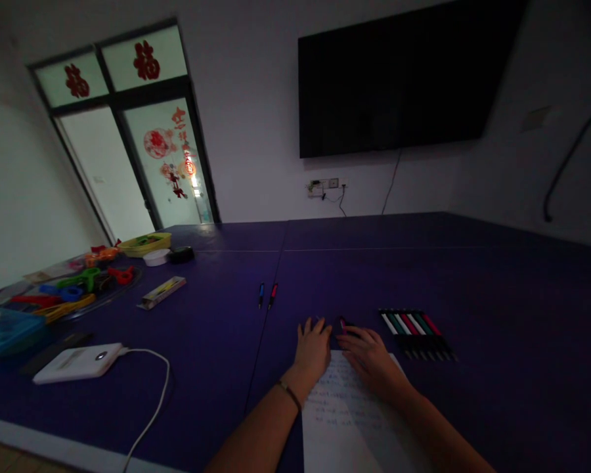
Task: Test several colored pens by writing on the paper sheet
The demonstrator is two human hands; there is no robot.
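A white sheet of paper (342,420) with lines of blue handwriting lies in front of me. My left hand (313,348) rests on the table at the sheet's upper left corner, fingers spread, holding nothing. Over the top edge of the paper is my right hand (369,351), its fingers closed about a pink and black pen (343,324); the grip itself is partly hidden. To the right, several pens (416,332) with white, green and red barrels lie side by side. Beyond my left hand lie a blue pen (261,295) and a red pen (272,295).
At left, a white power bank (79,363) trails a white cable (165,387). Past it are a blue box (10,332), several colourful scissors (83,279), a small carton (162,292), a yellow basket (145,246) and a black tape roll (181,254) on the purple table (211,368).
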